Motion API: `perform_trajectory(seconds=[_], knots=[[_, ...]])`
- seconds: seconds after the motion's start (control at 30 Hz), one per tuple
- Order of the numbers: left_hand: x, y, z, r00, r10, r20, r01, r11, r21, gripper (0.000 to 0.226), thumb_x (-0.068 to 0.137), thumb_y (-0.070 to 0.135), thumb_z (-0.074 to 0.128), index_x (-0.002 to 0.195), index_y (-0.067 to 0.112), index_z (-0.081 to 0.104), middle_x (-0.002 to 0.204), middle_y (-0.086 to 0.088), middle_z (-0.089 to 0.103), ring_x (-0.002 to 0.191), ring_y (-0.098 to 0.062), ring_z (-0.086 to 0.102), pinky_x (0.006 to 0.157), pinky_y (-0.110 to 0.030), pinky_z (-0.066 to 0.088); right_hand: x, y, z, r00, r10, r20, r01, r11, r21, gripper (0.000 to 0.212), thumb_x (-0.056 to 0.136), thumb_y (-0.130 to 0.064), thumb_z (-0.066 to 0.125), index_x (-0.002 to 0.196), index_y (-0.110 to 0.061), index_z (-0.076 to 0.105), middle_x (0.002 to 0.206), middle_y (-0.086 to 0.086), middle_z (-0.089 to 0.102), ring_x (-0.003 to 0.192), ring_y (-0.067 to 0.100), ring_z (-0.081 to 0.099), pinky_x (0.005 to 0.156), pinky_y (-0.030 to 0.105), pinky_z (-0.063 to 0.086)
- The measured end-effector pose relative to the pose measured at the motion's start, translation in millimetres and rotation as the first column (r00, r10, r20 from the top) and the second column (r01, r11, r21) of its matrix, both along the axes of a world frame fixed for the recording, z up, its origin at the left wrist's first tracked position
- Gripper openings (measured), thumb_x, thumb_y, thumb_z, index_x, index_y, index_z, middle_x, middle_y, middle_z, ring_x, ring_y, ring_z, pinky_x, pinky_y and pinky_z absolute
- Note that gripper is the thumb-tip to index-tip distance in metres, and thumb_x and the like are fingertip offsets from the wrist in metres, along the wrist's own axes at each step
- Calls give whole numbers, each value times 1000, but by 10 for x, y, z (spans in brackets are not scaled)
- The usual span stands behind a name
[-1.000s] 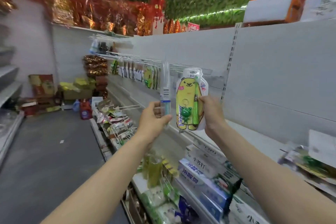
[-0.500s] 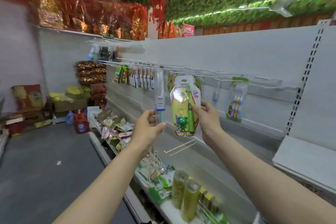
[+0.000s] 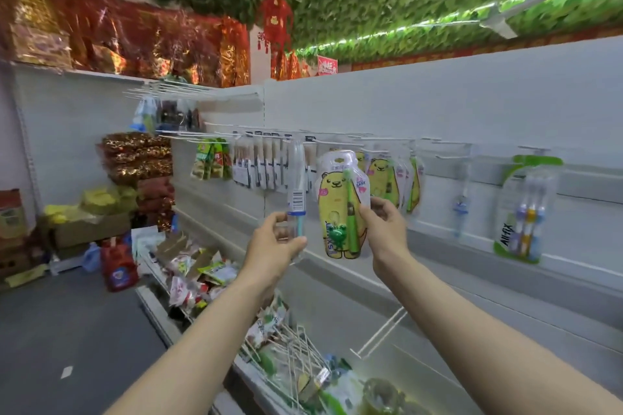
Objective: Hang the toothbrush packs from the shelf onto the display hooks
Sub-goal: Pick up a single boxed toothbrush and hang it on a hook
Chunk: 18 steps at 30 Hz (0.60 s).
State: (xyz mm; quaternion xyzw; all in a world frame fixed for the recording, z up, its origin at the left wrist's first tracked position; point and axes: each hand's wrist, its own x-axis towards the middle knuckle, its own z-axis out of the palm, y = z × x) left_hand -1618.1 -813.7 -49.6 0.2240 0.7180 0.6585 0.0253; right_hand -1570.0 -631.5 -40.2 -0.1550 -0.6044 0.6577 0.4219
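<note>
Two packs are raised toward the display hooks [image 3: 381, 139]. From the head view, the left hand [image 3: 273, 242] pinches a slim clear toothbrush pack [image 3: 296, 185] upright; the right hand [image 3: 384, 229] grips the yellow bear toothbrush pack [image 3: 340, 209] by its edge, hang-hole topmost, likely for threading beside the matching hung bear packs [image 3: 387, 178].

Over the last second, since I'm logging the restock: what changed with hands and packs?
The left hand and right hand carried their packs closer to the hooks, beside the hung bear packs. Unchanged: left pinches the slim clear pack, right holds the bear pack; neither hung.
</note>
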Motion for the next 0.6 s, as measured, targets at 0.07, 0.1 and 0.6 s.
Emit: perform_trajectory(seconds=[0.07,0.1,0.6], knots=[[-246,74,46,999,-48,-5,48,999,4,46,85,7,73,124,24,55,110,2,69,100,-19,67,91,-46,57,-152,41,31,998,-56,-25,56,998,-17,14,93,-15,66,106,-20,64,108,6,70,103,23,67,90,40,57],[-354,121,63,998,-68,-14,68,998,5,47,85,8,73,125,25,55,110,3,69,100,-18,67,91,-46,57,-207,64,46,996,-79,-35,78,997,-24,12,93,-15,66,103,-23,64,107,5,70,101,22,67,87,39,58],[-1225,583,188,921,-382,-78,381,924,-26,53,83,12,77,129,25,54,114,4,69,102,-18,66,92,-47,56,-525,209,30,896,-442,-38,442,897,-28,12,94,-13,64,100,-23,62,91,1,69,81,17,68,65,32,55]])
